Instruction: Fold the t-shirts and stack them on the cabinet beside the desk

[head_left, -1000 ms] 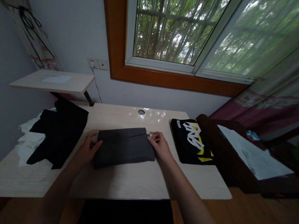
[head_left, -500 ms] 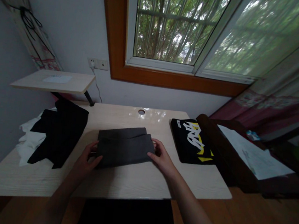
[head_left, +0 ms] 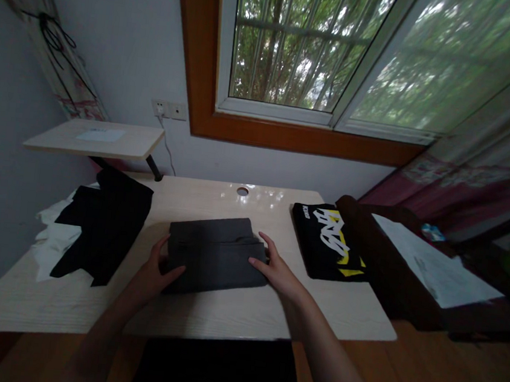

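A dark grey folded garment (head_left: 216, 257) lies flat on the pale wooden desk in front of me, its upper layer short of the back edge and creased along the middle. My left hand (head_left: 155, 275) holds its left end, thumb on top and fingers around the side edge. At the right end, my right hand (head_left: 280, 273) has its thumb on the top layer and its index finger stretched along the far corner. The other right fingertips are hidden by the cloth.
A folded black T-shirt (head_left: 329, 241) with white and yellow print lies to the right. Black and white clothes (head_left: 105, 224) are heaped at left, near a raised shelf (head_left: 91, 143). A brown piece of furniture (head_left: 391, 278) bearing papers adjoins the desk's right side.
The garment's upper layer has come down toward me and lies flatter, showing more of the back part. My left thumb has moved further onto the cloth; my right index finger is straighter.
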`<control>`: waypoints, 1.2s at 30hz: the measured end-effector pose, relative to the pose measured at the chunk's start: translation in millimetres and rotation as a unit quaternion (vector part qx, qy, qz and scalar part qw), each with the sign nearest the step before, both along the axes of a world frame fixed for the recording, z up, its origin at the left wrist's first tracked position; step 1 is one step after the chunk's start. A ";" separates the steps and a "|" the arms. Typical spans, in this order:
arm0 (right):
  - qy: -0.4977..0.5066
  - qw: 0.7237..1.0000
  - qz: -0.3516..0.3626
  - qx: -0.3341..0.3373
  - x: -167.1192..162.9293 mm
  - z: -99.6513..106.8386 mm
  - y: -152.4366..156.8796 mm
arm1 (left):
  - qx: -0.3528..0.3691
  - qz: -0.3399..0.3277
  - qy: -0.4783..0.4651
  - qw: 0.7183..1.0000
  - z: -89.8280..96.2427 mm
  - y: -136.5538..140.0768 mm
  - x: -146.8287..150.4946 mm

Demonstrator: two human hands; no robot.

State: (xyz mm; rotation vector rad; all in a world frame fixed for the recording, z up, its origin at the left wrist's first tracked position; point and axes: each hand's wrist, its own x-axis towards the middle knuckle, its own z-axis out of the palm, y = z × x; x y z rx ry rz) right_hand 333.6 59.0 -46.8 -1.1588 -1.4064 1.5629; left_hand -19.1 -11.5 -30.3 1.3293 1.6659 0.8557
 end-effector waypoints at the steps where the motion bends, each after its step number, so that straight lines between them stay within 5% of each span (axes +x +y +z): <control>1: 0.002 1.000 0.004 -0.010 1.9 0.9 -0.1 | -0.006 -0.008 -0.003 1.000 0.7 0.9 0.0; 16: 0.022 0.995 0.095 0.024 22.4 33.9 -10.6 | -0.016 -0.048 -0.122 0.991 25.5 -12.7 4.5; 23: 0.017 0.996 0.018 0.082 5.8 40.9 1.9 | 0.050 -0.001 -0.103 0.993 25.0 -4.2 3.4; 32: -0.147 0.980 -0.064 0.117 -3.2 -1.0 38.1 | 0.010 0.025 0.035 0.999 -2.6 37.2 -2.4; 36: -0.184 0.966 -0.101 0.152 0.7 2.8 36.3 | 0.053 0.016 0.101 0.993 1.1 39.1 -7.0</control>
